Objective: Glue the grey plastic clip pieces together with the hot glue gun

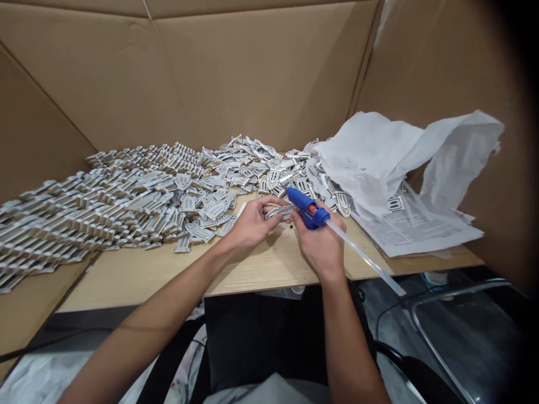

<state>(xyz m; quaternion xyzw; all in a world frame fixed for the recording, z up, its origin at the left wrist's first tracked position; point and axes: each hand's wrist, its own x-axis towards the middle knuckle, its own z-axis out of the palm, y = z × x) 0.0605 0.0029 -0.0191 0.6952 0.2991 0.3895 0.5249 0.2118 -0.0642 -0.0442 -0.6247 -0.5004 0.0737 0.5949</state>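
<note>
My right hand (322,241) is wrapped round a blue glue gun (301,200), and a long clear glue stick (366,258) sticks out of its back end toward the lower right. Between the fingers of my left hand (255,221) is a small grey-white cut-out piece (280,211), pinched just left of the gun. The gun's nose points to the upper left, above that piece. Behind both hands lies a loose heap of similar pieces (214,205).
Stacked rows of pieces (84,213) cover the left of the wooden table (261,269). Crumpled white paper (374,151) and printed sheets (421,230) lie at the right. Cardboard walls (261,73) enclose the back and sides. A metal chair frame (438,342) stands lower right.
</note>
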